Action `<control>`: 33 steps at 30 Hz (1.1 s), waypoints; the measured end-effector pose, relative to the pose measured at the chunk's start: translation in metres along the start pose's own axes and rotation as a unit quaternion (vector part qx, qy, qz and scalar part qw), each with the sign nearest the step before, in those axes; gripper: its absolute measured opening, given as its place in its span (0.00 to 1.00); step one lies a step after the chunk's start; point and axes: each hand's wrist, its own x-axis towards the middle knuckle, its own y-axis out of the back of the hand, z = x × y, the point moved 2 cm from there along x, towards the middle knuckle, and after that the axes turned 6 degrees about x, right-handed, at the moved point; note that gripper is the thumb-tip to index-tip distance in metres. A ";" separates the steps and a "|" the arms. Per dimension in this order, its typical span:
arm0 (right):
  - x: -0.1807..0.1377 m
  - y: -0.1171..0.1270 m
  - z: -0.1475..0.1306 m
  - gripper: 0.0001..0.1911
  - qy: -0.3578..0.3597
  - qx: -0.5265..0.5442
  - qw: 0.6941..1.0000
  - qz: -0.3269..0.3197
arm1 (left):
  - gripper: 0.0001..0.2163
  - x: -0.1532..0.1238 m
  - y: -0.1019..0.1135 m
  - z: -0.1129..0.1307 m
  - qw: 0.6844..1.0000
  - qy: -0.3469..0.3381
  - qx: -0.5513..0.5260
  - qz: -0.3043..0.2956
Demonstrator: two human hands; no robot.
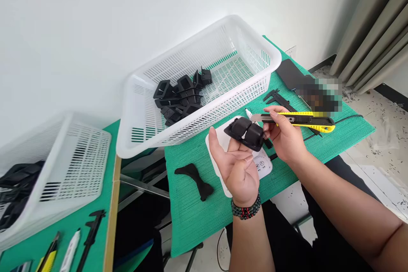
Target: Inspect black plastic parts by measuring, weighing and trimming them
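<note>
My left hand (240,170), palm up with a beaded bracelet at the wrist, supports a black moulded part (247,131) with two rounded humps. Fingers of that hand are partly hidden beneath the part. My right hand (285,136) grips a yellow and black utility knife (306,120). Its blade points left, close above the part's upper edge; whether it touches cannot be made out. Under both hands lies a white kitchen-scale-like device (219,136) with round buttons, partly covered. A curved black piece (196,180) rests on the green mat (188,221) to the left.
A large white basket (134,136) behind my hands holds several black parts (181,95). Black calipers (280,98) and a dark flat object (288,74) lie at right. On the left table, another white basket (89,157), a second utility knife (49,255), a marker (70,248) and calipers (91,238).
</note>
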 end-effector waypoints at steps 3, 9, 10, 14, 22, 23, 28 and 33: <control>0.000 -0.001 0.000 0.11 0.008 0.015 1.000 -0.008 | 0.40 0.002 -0.001 0.002 1.000 0.003 -0.005 -0.017; 0.002 -0.002 -0.003 0.10 0.010 0.011 1.000 -0.017 | 0.44 0.002 -0.002 0.005 0.999 0.031 0.004 -0.033; 0.004 0.000 -0.006 0.11 0.013 0.005 1.000 -0.020 | 0.45 0.002 -0.001 0.005 0.998 0.038 -0.005 -0.044; 0.012 0.006 -0.021 0.13 0.035 -0.026 0.998 -0.043 | 0.49 0.002 0.000 0.005 0.992 0.073 -0.067 -0.082; 0.021 0.012 -0.038 0.12 0.113 -0.156 0.954 -0.230 | 0.55 -0.002 0.001 0.013 0.960 0.172 -0.178 -0.127; 0.021 0.013 -0.039 0.12 0.117 -0.173 0.943 -0.260 | 0.56 -0.002 0.002 0.014 0.956 0.184 -0.182 -0.136; 0.020 0.011 -0.041 0.14 0.091 -0.219 0.902 -0.361 | 0.58 -0.003 0.006 0.013 0.944 0.221 -0.186 -0.157; 0.022 0.009 -0.040 0.14 0.159 -0.264 0.908 -0.284 | 0.60 -0.005 0.007 0.011 0.938 0.233 -0.174 -0.190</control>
